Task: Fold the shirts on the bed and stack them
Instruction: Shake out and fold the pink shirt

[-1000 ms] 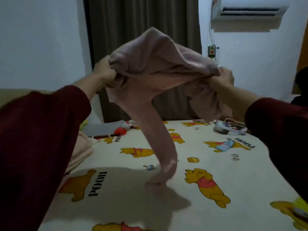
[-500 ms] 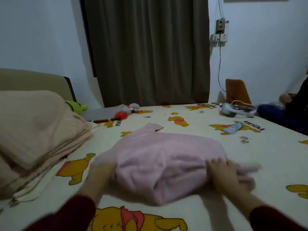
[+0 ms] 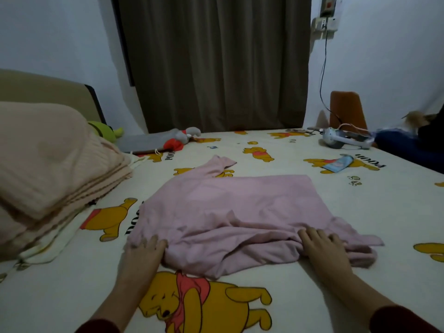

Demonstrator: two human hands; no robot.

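Shirts numbered one in the open: a single pink shirt point(image 3: 230, 212) lay spread at the centre of the frame on the bed sheet point(image 3: 360, 272) with its cartoon-bear print. At the left edge sat one stack of folded beige cloth point(image 3: 52, 159), and behind it one green plush toy point(image 3: 105, 131). Further right, at upper centre, lay one grey and red stuffed toy point(image 3: 180, 140) below the dark curtain point(image 3: 216, 63). At the right, one white device with cables point(image 3: 343, 139) rested near the sheet's far edge.

Two hands showed. The left hand point(image 3: 144, 251) rested flat on the shirt's lower left corner, fingers extended. The right hand point(image 3: 324, 248) lay on the bunched lower right hem, fingers also extended and pressing down.

The shirt's long axis ran left to right across the frame, and one sleeve pointed toward the upper left, away from the camera.

Half a second before, the shirt had been a rounder, puffier mound between the hands; here it lay flatter and wider.
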